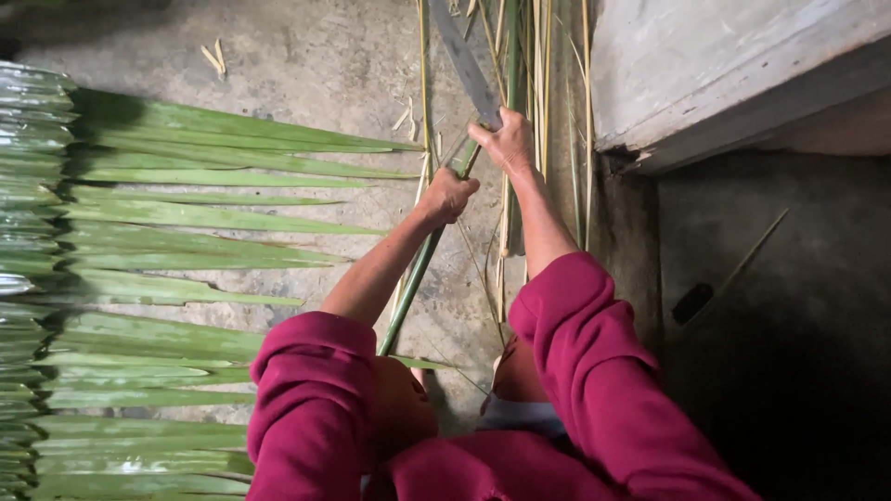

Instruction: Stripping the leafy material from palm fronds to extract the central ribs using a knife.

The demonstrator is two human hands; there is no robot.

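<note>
Magenta sleeves (594,371) reach forward over bent knees.
Left hand (447,197) fists around a green leaf stalk (418,274); right hand (507,139) grips a long blade (461,57) just above, on the stalk's end.

Long flat green palm leaflets (186,213) lie fanned in rows across the left of the grey concrete floor (316,56). Thin pale yellow leaf ribs (538,74) lie bundled near its top edge, beside a raised grey concrete step (705,65).
</note>
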